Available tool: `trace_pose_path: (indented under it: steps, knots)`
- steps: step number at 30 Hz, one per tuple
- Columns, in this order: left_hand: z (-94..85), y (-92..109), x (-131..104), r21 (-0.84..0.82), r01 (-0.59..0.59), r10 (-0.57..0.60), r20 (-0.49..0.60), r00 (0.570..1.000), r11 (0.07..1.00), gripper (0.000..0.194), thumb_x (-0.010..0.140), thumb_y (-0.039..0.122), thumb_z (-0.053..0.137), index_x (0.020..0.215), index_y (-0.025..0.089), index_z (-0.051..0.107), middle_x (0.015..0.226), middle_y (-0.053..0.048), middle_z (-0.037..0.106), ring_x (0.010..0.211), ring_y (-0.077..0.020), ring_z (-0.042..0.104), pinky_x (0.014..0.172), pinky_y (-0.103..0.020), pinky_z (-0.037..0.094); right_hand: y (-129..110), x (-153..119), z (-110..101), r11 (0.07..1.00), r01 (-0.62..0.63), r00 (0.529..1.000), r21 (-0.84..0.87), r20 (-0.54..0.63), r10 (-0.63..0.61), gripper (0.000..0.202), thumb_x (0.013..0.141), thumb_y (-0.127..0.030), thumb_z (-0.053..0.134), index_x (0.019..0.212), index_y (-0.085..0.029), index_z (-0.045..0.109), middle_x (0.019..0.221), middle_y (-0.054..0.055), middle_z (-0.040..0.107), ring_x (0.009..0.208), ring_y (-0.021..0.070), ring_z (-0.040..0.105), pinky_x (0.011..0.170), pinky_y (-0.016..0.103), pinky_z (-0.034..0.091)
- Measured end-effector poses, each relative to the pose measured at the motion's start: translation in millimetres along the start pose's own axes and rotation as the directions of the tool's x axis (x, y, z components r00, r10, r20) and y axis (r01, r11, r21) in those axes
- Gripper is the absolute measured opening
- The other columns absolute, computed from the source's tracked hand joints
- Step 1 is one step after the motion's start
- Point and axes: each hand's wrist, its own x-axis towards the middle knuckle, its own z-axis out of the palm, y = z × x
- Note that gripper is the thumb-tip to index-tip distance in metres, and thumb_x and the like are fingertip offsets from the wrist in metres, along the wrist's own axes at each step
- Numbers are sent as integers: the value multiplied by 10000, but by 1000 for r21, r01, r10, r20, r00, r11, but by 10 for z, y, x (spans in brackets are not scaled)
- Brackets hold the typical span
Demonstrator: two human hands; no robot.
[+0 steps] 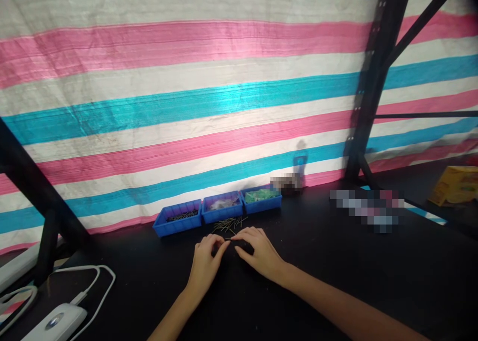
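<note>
My left hand [208, 257] is over the black table, its thumb and forefinger pinched together at the tips. Facing it, my right hand [262, 253] is curled, with its forefinger reaching to the left fingertips. Something small and thin seems to sit where the fingertips meet, too small to name. A dark patch shows under the right palm; whether it is an object or shadow I cannot tell. Just beyond the hands lies a loose pile of thin, brassy sticks [228, 225], apart from most of my fingers.
Behind the pile stand blue bins: one with dark thin pieces [159, 229], one with clear plastic [222, 215], one with green material [263, 205]. A white device [61, 321] with a cable lies at left. Black frame posts [364, 107] and a yellow box [453, 185] are at right.
</note>
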Motion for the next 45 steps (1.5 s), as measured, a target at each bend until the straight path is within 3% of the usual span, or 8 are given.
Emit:
trace_pose_path:
  steps: [7,16,28,39,45]
  knots:
    - [1,59,-12,-110,-43,48,42,998,993,291,852,438,402,725,215,540,730,-4,588,721,-173,507,689,-319,375,12,-2,5,999,22,999,23,-46,-21,109,842,-274,549,918,-242,621,899,-6,628,873,152,536,797,296,343]
    - [-24,110,-17,-185,-20,34,72,997,983,307,857,435,393,744,213,573,748,-21,588,743,-178,518,695,-320,408,27,6,20,1000,-6,997,24,-72,8,126,849,-311,537,842,-225,629,857,-5,628,844,143,551,777,291,359]
    - [-51,139,-12,-263,-44,39,-23,999,964,192,815,370,501,789,208,601,809,-20,597,773,-170,543,730,-313,421,55,25,27,987,-65,984,147,-152,88,140,849,-312,525,810,-210,612,805,1,610,773,148,552,770,297,391]
    - [-39,126,-10,-333,-64,49,-53,997,941,203,809,361,514,717,193,579,768,-16,570,747,-160,544,702,-285,434,60,-7,49,997,26,999,71,17,-27,97,821,-279,566,823,-214,638,886,4,601,834,139,543,798,290,401]
    - [-65,111,-6,-320,-68,47,-75,996,945,200,806,369,523,776,192,610,803,-28,582,765,-162,548,702,-282,434,81,25,58,969,1,994,247,-110,27,126,839,-256,531,795,-185,625,804,17,578,756,134,546,690,255,431]
